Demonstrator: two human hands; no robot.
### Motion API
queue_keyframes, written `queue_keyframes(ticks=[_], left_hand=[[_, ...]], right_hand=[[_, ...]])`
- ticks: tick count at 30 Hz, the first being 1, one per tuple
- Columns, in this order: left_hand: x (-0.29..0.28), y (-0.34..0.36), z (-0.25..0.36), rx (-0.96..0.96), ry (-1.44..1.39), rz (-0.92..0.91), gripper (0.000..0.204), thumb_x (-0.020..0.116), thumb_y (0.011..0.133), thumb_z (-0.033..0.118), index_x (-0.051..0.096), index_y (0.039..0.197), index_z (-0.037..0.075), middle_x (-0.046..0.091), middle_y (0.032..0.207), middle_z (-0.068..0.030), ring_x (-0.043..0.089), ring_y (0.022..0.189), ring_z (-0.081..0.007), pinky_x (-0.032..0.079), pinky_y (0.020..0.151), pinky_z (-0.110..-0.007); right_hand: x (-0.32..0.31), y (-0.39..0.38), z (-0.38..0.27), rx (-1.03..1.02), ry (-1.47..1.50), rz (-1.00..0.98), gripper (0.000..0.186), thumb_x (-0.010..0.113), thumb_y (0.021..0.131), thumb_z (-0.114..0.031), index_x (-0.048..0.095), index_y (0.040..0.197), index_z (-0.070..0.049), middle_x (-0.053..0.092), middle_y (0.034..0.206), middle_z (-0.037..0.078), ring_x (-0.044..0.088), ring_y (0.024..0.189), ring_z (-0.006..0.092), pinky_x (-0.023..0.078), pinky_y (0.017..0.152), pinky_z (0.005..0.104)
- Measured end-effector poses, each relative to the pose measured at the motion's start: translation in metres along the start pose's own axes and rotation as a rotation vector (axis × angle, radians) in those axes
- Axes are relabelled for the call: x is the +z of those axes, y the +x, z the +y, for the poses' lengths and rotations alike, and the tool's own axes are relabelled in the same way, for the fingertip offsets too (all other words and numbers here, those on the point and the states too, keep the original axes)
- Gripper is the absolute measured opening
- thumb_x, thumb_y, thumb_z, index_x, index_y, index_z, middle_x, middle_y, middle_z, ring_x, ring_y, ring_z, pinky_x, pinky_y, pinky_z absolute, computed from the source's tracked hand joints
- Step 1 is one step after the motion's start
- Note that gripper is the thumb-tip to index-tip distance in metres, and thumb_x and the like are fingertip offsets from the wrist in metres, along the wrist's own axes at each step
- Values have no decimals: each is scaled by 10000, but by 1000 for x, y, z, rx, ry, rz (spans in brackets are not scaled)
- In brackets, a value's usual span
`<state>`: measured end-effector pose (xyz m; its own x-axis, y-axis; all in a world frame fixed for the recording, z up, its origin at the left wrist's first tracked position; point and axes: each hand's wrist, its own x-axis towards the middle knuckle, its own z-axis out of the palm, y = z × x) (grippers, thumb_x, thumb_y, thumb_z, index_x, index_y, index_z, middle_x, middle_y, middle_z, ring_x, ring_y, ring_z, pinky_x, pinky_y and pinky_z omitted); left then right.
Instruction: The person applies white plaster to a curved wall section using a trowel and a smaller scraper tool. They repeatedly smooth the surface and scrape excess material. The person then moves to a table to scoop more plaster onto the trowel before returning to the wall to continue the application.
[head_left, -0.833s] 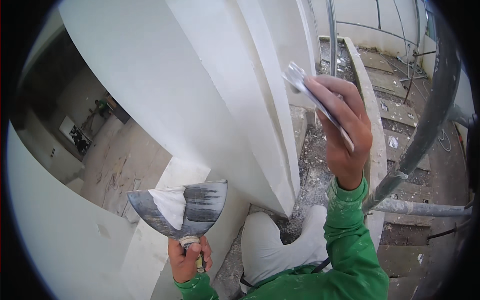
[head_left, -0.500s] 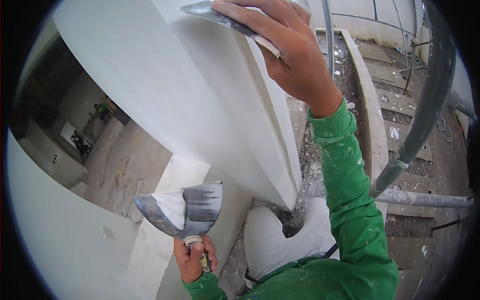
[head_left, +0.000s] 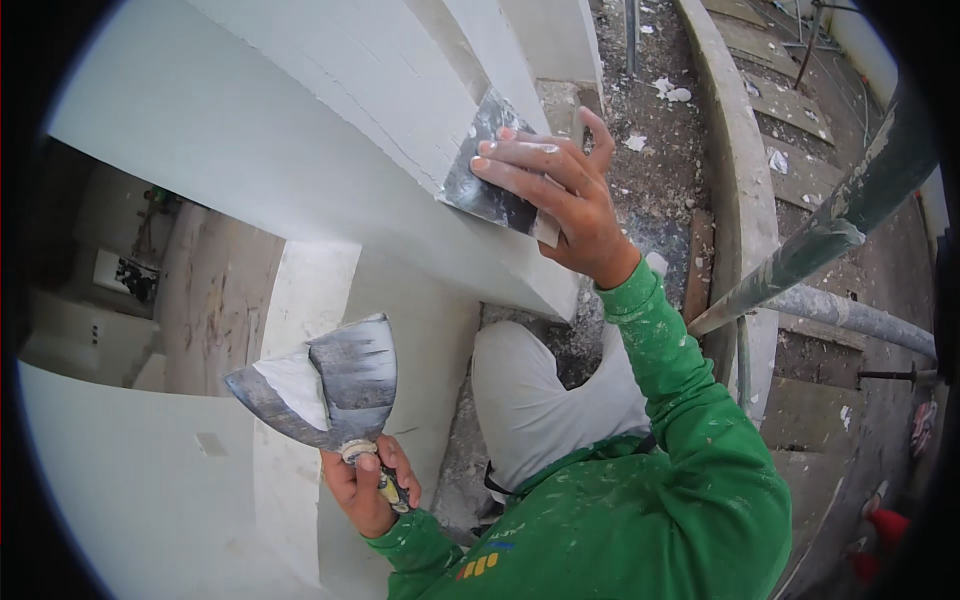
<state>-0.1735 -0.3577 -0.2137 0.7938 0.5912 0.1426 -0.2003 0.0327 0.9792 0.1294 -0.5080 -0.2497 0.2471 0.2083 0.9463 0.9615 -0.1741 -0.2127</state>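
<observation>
My left hand (head_left: 362, 490) is wrapped round the handle of a wide putty knife (head_left: 358, 375), its fan-shaped blade pointing up and away from me. A lump of white putty (head_left: 298, 388) lies on the left half of that blade. Higher up, my right hand (head_left: 572, 195) grips a flat rectangular steel scraper (head_left: 478, 178) along its near right edge, fingers laid over the smeared metal. The scraper's far left edge rests against the white wall ledge (head_left: 370, 140), where fine horizontal lines mark the surface.
Grey scaffold pipes (head_left: 815, 250) cross on the right, close to my right arm. Beyond a concrete curb (head_left: 735, 150), plank steps (head_left: 790, 110) carry white splatter. A window-like opening (head_left: 215, 290) on the left shows a room floor. Something red (head_left: 885, 530) appears at lower right.
My right hand has come down and nearer along the wall with the scraper. The left hand still holds the loaded putty knife, slightly further left in view. The whole view has shifted.
</observation>
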Motion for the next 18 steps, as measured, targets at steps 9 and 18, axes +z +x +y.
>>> queue_keyframes(ticks=[9,18], left_hand=[[1,2,-12,-65,-27,-107,381,506,943,138,302,1236,5,445,805,-132,464,498,-157,422,281,-264],[2,14,-11,-83,-89,-153,453,533,944,155,292,1309,39,467,784,-135,479,506,-172,428,291,-274]], right_hand=[[22,-167,-10,350,54,-172,517,686,705,-71,629,1206,-186,609,1223,-15,552,1180,177,194,1083,483],[-47,49,-7,37,32,211,482,611,725,46,647,1180,-110,604,1211,64,546,1156,239,301,1002,433]])
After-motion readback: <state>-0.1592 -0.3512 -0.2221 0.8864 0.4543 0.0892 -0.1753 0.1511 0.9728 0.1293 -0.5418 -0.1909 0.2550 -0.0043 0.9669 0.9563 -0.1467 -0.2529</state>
